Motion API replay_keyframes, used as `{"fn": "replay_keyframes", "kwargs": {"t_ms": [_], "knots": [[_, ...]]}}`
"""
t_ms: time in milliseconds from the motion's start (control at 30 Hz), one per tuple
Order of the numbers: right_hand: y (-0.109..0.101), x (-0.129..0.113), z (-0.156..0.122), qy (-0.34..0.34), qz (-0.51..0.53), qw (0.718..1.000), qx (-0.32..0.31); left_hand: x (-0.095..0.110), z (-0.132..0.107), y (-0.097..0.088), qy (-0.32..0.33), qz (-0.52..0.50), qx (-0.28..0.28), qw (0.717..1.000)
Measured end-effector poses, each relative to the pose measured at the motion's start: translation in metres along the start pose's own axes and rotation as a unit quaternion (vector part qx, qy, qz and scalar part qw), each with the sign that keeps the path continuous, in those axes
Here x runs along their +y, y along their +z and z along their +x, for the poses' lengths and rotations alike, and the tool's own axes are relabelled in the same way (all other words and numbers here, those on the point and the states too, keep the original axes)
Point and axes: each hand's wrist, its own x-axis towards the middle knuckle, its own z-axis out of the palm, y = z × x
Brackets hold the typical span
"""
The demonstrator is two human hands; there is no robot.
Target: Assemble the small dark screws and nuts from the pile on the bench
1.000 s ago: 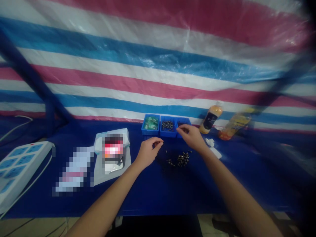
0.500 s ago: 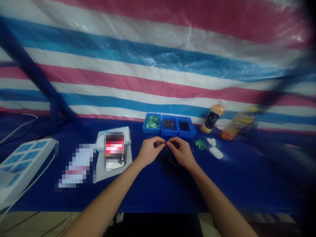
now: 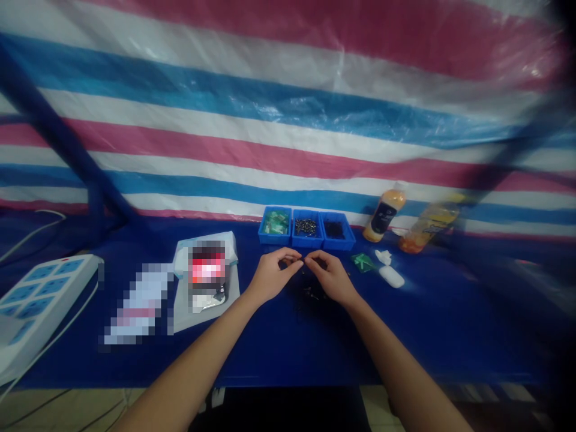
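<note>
My left hand [image 3: 273,276] and my right hand [image 3: 330,277] meet fingertip to fingertip above the blue table, each with thumb and forefinger pinched. Whatever sits between the fingertips is too small to make out. Just beyond them stand three blue bins in a row: one with green-and-clear pieces [image 3: 276,222], one with small metal parts [image 3: 306,227], one with tiny dark parts [image 3: 334,230]. Below my right hand, a few small loose metal parts [image 3: 310,293] lie among dark bits on the table.
Right of my hands lie a green packet [image 3: 362,262], a crumpled white scrap [image 3: 383,257] and a white rounded case [image 3: 391,276]. Two drink bottles [image 3: 384,215] stand behind. At left are a white package [image 3: 180,312] and a power strip [image 3: 49,300] with its cable.
The whole view has shifted slightly, with the bins and bottles a little further left. Both hands keep the same pinched pose, their fingertips slightly further apart.
</note>
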Motion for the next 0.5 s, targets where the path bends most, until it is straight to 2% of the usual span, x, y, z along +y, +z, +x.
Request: {"fn": "replay_keyframes", "kwargs": {"t_ms": [133, 333, 500], "knots": [[-0.005, 0.002, 0.003, 0.039, 0.046, 0.998, 0.021, 0.001, 0.001, 0.000, -0.006, 0.013, 0.021, 1.000], [-0.009, 0.013, 0.006, 0.130, 0.046, 0.988, 0.076, -0.003, 0.003, -0.001, -0.010, 0.031, 0.031, 0.999], [-0.014, 0.014, 0.009, 0.185, 0.120, 0.966, 0.137, -0.004, 0.002, -0.001, -0.009, 0.042, 0.027, 0.999]]}}
